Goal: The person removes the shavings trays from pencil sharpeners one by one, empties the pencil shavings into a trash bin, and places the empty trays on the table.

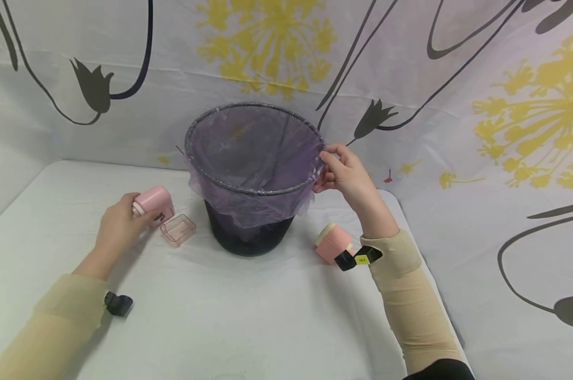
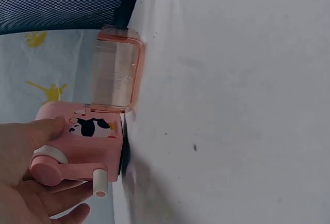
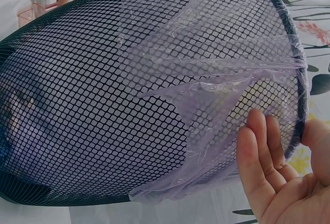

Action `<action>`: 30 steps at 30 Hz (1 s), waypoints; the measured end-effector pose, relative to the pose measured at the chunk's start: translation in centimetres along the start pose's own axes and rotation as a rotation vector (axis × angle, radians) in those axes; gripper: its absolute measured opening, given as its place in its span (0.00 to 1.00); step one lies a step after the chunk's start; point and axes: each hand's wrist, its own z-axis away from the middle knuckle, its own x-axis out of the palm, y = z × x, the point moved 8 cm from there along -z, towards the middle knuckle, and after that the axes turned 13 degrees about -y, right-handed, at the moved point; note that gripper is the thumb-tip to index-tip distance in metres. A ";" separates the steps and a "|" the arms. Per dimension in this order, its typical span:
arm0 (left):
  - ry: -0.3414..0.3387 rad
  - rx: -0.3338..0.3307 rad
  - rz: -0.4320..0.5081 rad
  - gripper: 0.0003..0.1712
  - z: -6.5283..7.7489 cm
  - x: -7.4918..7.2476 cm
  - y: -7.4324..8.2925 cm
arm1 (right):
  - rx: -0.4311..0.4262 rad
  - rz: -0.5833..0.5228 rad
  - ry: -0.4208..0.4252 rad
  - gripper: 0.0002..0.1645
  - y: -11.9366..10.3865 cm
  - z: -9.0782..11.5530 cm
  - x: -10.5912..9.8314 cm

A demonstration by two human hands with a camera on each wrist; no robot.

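Note:
A pink hand-crank pencil sharpener [image 2: 85, 131] with a penguin-like picture and a white-tipped crank is held by my left hand [image 1: 120, 224], thumb on one side and fingers on the other. Its clear, pink-edged shavings drawer [image 1: 178, 230] is beside it on the table; whether the two touch I cannot tell. My right hand [image 1: 345, 174] holds the rim of a black mesh wastebasket [image 3: 98, 95], thumb at the rim and fingers along the outside. A thin purple bag [image 1: 253, 203] lines the basket and folds over its rim.
A pink block-shaped object with cream edges [image 1: 332, 240] sits right of the basket, partly hidden by the right wrist camera [image 1: 357, 258]. The white table [image 1: 248, 316] backs onto a patterned cloth [image 1: 162, 105] with yellow flowers and dark stems.

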 end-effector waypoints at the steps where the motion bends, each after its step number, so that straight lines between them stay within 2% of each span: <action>1: 0.001 -0.001 0.007 0.35 0.0 -0.1 0.1 | -0.003 -0.003 -0.002 0.18 0.0 0.0 0.0; 6: 0.023 0.011 0.023 0.35 0.3 -0.9 0.6 | -0.012 -0.014 -0.007 0.17 0.0 -0.1 0.1; 17: 0.138 0.086 -0.007 0.34 1.8 -2.7 2.4 | -0.009 -0.007 -0.003 0.17 0.0 0.0 0.0; 30: 0.165 0.081 -0.015 0.35 3.6 -4.0 3.7 | -0.013 0.018 0.025 0.20 0.0 0.1 -0.1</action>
